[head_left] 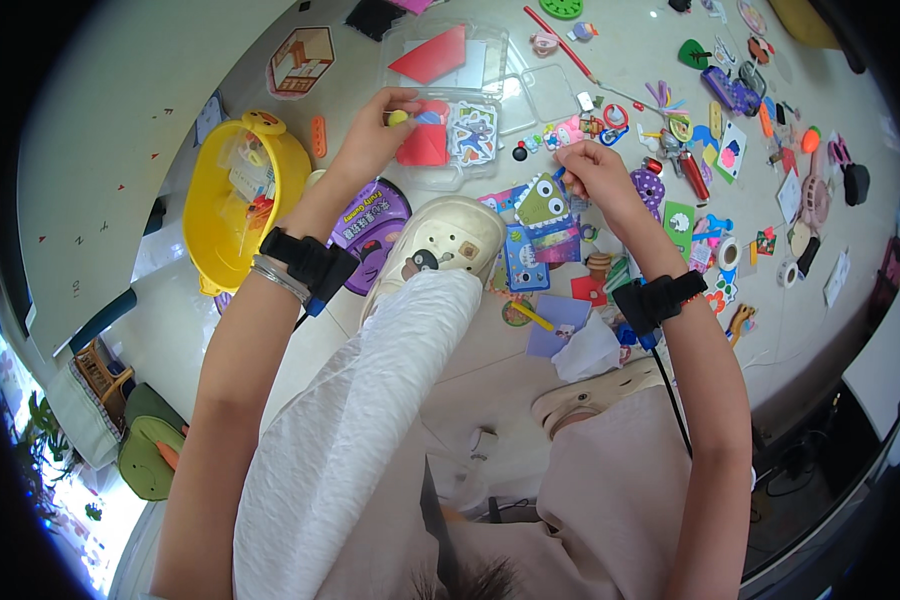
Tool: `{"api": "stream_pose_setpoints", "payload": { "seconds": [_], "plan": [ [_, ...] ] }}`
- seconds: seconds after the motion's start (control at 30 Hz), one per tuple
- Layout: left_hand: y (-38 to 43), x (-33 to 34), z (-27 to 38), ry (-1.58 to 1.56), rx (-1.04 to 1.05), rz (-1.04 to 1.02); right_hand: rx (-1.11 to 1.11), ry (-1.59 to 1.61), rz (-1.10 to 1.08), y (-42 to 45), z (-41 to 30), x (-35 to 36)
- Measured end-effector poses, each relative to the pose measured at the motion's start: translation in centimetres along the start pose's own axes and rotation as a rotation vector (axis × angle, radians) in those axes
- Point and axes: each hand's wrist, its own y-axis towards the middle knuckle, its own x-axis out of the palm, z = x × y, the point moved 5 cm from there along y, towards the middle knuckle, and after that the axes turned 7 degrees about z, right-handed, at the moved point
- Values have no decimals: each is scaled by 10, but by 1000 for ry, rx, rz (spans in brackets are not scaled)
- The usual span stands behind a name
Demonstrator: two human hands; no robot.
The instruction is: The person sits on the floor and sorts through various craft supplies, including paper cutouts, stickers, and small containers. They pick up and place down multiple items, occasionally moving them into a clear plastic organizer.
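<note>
My left hand (379, 133) is over the left side of a clear plastic box (441, 178), with a small round yellow thing (397, 118) between its thumb and fingers. One compartment holds a red paper envelope (424, 145) with pink and blue pieces behind it; the other holds a stack of cartoon stickers (474, 133). The lid lies folded back, with red paper (433, 56) on it. My right hand (594, 174), fingers curled together, is beside a green googly-eyed card (544, 201). A small blue thing (559, 172) shows at its fingertips; whether it is gripped is unclear.
A yellow duck-faced tub (217, 259) of small items stands at left. The purple Fruity Gummy package (371, 236) lies beside my shoe (450, 232). Toys, cards and tape rolls (729, 253) are strewn across the floor at right. A red pencil (559, 43) lies at the back.
</note>
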Motion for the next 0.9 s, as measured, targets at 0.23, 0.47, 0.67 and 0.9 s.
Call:
{"api": "stream_pose_setpoints", "payload": {
  "seconds": [0.23, 0.47, 0.67, 0.9],
  "plan": [
    [1, 0, 6, 111, -35, 27, -23, 1, -11, 0, 2, -1],
    [6, 3, 13, 84, -68, 20, -18, 9, -13, 1, 2, -1],
    [4, -4, 22, 268, 131, 114, 0, 12, -6, -2, 2, -4],
    [5, 6, 38, 197, 225, 178, -24, 25, -106, -9, 3, -15]
  ]
}}
